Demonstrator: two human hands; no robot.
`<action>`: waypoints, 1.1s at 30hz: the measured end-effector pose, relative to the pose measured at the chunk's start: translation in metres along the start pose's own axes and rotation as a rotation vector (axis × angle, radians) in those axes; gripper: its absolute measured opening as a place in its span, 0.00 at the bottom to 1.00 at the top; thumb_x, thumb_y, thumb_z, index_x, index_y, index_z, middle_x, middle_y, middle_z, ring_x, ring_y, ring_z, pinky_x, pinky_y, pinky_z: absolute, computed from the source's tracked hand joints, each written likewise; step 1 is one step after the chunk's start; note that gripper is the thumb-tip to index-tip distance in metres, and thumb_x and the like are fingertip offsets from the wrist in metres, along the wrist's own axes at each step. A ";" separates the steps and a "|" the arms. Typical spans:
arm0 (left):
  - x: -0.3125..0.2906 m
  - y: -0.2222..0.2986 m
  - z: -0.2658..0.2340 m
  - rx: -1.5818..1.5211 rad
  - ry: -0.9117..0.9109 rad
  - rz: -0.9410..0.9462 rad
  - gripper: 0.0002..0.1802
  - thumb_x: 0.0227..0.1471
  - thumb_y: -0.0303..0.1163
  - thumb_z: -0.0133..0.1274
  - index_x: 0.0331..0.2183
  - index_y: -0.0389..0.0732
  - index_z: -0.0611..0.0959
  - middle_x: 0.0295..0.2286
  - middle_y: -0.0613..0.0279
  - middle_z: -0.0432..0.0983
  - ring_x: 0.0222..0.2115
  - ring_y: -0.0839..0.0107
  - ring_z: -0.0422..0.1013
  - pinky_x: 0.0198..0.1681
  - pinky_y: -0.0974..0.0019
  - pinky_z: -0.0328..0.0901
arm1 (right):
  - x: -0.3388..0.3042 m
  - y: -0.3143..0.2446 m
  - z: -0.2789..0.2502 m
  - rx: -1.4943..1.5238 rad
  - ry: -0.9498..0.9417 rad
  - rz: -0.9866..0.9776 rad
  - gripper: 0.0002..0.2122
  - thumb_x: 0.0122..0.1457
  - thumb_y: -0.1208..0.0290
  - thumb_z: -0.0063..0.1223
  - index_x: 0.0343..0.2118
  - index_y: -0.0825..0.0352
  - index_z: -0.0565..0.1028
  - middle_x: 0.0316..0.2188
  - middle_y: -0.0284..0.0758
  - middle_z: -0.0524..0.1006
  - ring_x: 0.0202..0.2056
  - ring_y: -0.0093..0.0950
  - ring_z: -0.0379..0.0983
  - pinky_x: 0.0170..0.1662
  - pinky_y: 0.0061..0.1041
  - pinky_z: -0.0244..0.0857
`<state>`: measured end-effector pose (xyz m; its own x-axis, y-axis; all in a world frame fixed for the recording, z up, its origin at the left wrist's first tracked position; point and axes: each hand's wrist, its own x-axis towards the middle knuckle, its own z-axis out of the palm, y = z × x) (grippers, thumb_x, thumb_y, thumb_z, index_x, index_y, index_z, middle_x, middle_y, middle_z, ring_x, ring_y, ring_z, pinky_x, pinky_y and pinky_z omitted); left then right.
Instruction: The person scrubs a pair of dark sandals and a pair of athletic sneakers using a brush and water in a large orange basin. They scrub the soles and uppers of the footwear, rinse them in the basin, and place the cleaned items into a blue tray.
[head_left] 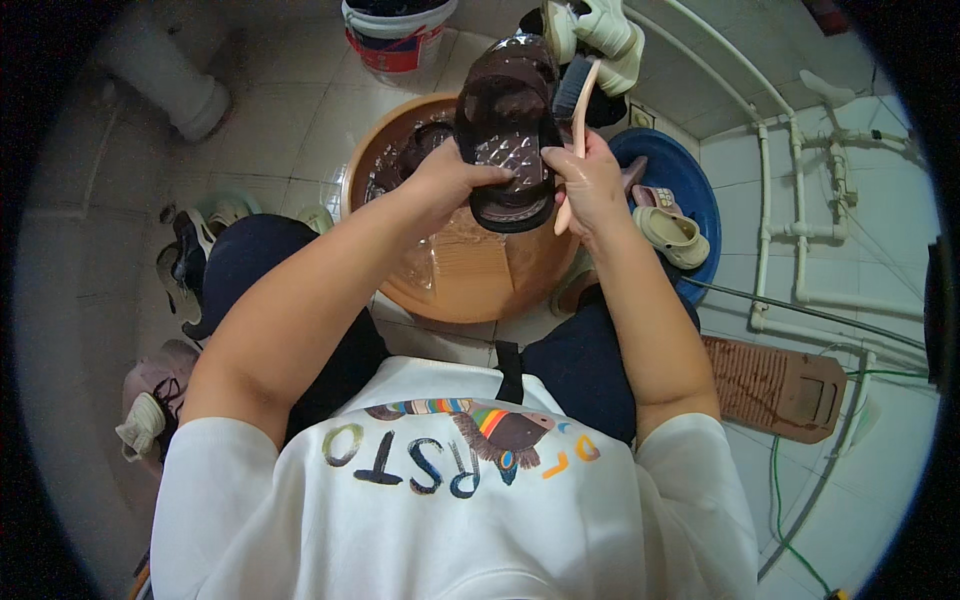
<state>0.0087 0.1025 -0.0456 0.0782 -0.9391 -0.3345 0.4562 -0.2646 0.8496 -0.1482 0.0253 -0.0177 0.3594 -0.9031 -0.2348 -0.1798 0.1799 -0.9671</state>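
Note:
A wet, dark brown slipper [505,135], its footbed marked with a diamond pattern, is held up over an orange basin [450,308]. My left hand [447,182] grips its left side, thumb on the footbed. On the other side, my right hand [592,190] pinches the slipper's edge and also holds a scrubbing brush [581,110]. The brush has a pale handle and dark bristles and stands almost upright. Below, water lies in the basin with another dark slipper [422,147], partly hidden by my left hand. A ridged surface [470,258] shows through the water.
On the right, a blue tub [712,190] holds pale clogs [672,236] and other footwear. A brown washboard [775,388] lies behind it, near white wall pipes [765,230]. White shoes [605,30] and a bucket [395,45] stand at the far side; more shoes [185,255] sit left.

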 end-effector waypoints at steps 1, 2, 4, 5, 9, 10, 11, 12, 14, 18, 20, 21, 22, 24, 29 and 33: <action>0.002 -0.001 0.003 0.029 -0.026 0.033 0.26 0.40 0.20 0.58 0.44 0.36 0.69 0.38 0.58 0.72 0.38 0.68 0.70 0.43 0.66 0.65 | -0.004 -0.005 0.004 -0.004 0.016 -0.021 0.26 0.44 0.72 0.55 0.48 0.72 0.63 0.28 0.34 0.69 0.19 0.20 0.63 0.19 0.18 0.58; -0.002 0.007 0.006 0.035 -0.045 -0.035 0.30 0.36 0.22 0.62 0.44 0.36 0.69 0.38 0.58 0.73 0.39 0.68 0.70 0.44 0.66 0.65 | -0.007 -0.008 0.005 -0.022 -0.011 -0.023 0.27 0.44 0.71 0.55 0.49 0.73 0.62 0.30 0.35 0.68 0.20 0.20 0.64 0.19 0.18 0.58; 0.004 0.000 0.002 -0.001 -0.120 0.018 0.31 0.35 0.23 0.62 0.45 0.36 0.69 0.38 0.58 0.73 0.39 0.67 0.70 0.45 0.65 0.64 | -0.007 -0.005 0.005 0.011 0.012 0.001 0.27 0.44 0.71 0.55 0.49 0.73 0.62 0.30 0.35 0.68 0.20 0.20 0.64 0.19 0.18 0.58; 0.006 -0.002 0.001 -0.017 -0.157 0.047 0.32 0.35 0.23 0.62 0.45 0.36 0.69 0.38 0.58 0.73 0.40 0.67 0.69 0.46 0.65 0.63 | -0.007 -0.004 0.005 0.028 0.024 0.010 0.27 0.44 0.71 0.55 0.49 0.74 0.62 0.30 0.35 0.68 0.21 0.20 0.64 0.19 0.18 0.58; 0.008 0.001 0.000 0.079 -0.124 0.052 0.32 0.35 0.22 0.61 0.46 0.37 0.69 0.38 0.59 0.73 0.41 0.67 0.69 0.47 0.65 0.62 | -0.011 -0.011 0.010 0.002 0.012 -0.039 0.26 0.45 0.73 0.54 0.49 0.74 0.62 0.30 0.35 0.69 0.20 0.19 0.64 0.18 0.17 0.58; 0.010 0.003 -0.001 0.082 -0.130 0.076 0.31 0.36 0.21 0.60 0.46 0.37 0.69 0.38 0.59 0.73 0.40 0.68 0.69 0.47 0.65 0.62 | -0.009 -0.012 0.009 0.006 0.003 -0.041 0.26 0.45 0.73 0.54 0.49 0.73 0.62 0.31 0.35 0.69 0.20 0.19 0.64 0.18 0.17 0.58; 0.011 0.005 -0.002 0.087 -0.136 0.100 0.31 0.37 0.21 0.60 0.46 0.37 0.69 0.38 0.60 0.73 0.40 0.68 0.69 0.48 0.65 0.62 | -0.008 -0.012 0.006 0.010 -0.005 -0.044 0.26 0.45 0.73 0.54 0.49 0.73 0.62 0.31 0.34 0.69 0.20 0.19 0.64 0.18 0.16 0.58; 0.009 0.007 -0.002 0.060 -0.101 0.087 0.29 0.37 0.20 0.59 0.45 0.36 0.69 0.38 0.59 0.73 0.40 0.68 0.69 0.47 0.66 0.63 | -0.006 -0.011 0.004 0.016 -0.013 -0.046 0.26 0.45 0.73 0.55 0.48 0.73 0.62 0.31 0.34 0.69 0.21 0.19 0.65 0.18 0.16 0.58; 0.008 0.008 0.003 0.001 -0.047 0.060 0.26 0.39 0.19 0.57 0.44 0.34 0.69 0.37 0.57 0.73 0.38 0.68 0.70 0.44 0.67 0.64 | -0.002 -0.007 0.000 0.081 -0.002 -0.060 0.25 0.46 0.72 0.56 0.48 0.73 0.62 0.30 0.34 0.69 0.21 0.18 0.65 0.18 0.16 0.58; 0.001 0.014 0.002 0.070 -0.013 -0.104 0.22 0.49 0.28 0.51 0.47 0.34 0.68 0.39 0.55 0.72 0.40 0.67 0.69 0.44 0.65 0.63 | 0.006 0.012 -0.003 0.032 0.069 0.052 0.14 0.49 0.76 0.53 0.39 0.69 0.64 0.22 0.30 0.68 0.17 0.18 0.64 0.15 0.15 0.58; 0.003 0.009 -0.008 0.228 0.001 -0.249 0.28 0.52 0.44 0.47 0.49 0.35 0.67 0.42 0.55 0.70 0.42 0.67 0.68 0.44 0.65 0.62 | 0.012 0.026 -0.005 0.173 0.034 0.205 0.15 0.48 0.77 0.53 0.39 0.69 0.64 0.24 0.32 0.70 0.19 0.22 0.66 0.19 0.19 0.60; 0.005 0.008 -0.007 0.368 0.037 -0.323 0.32 0.53 0.51 0.45 0.50 0.35 0.66 0.44 0.55 0.69 0.43 0.66 0.66 0.45 0.64 0.61 | 0.017 0.037 -0.012 0.301 0.011 0.268 0.15 0.47 0.78 0.53 0.39 0.70 0.64 0.25 0.33 0.71 0.21 0.24 0.67 0.22 0.22 0.61; 0.000 0.017 -0.002 0.338 -0.013 -0.312 0.34 0.52 0.54 0.43 0.51 0.36 0.66 0.45 0.55 0.68 0.45 0.64 0.64 0.46 0.61 0.59 | 0.032 0.061 -0.031 0.112 0.140 0.479 0.17 0.47 0.78 0.53 0.42 0.71 0.65 0.31 0.37 0.73 0.28 0.28 0.69 0.28 0.25 0.61; -0.009 0.026 -0.012 0.287 0.104 -0.257 0.36 0.51 0.57 0.44 0.51 0.39 0.67 0.48 0.54 0.64 0.49 0.61 0.60 0.49 0.55 0.55 | 0.025 0.048 -0.036 0.119 0.255 0.482 0.27 0.48 0.78 0.51 0.51 0.74 0.54 0.48 0.45 0.59 0.40 0.37 0.65 0.39 0.34 0.60; -0.003 0.040 -0.052 0.171 0.291 -0.097 0.31 0.51 0.50 0.46 0.50 0.40 0.66 0.50 0.52 0.61 0.53 0.59 0.54 0.53 0.57 0.51 | 0.050 0.064 -0.113 0.212 0.667 0.326 0.16 0.49 0.73 0.56 0.40 0.73 0.67 0.36 0.42 0.71 0.31 0.30 0.68 0.30 0.27 0.64; -0.004 0.046 -0.079 -0.030 0.393 -0.079 0.25 0.52 0.44 0.46 0.47 0.39 0.67 0.46 0.56 0.65 0.48 0.64 0.59 0.49 0.62 0.57 | 0.064 0.069 -0.126 0.127 1.023 0.219 0.15 0.51 0.71 0.57 0.35 0.76 0.67 0.33 0.41 0.72 0.24 0.28 0.69 0.23 0.25 0.65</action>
<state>0.0996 0.1115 -0.0371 0.3725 -0.7594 -0.5335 0.4991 -0.3207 0.8050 -0.2529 -0.0690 -0.0874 -0.6237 -0.7340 -0.2687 -0.0284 0.3649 -0.9306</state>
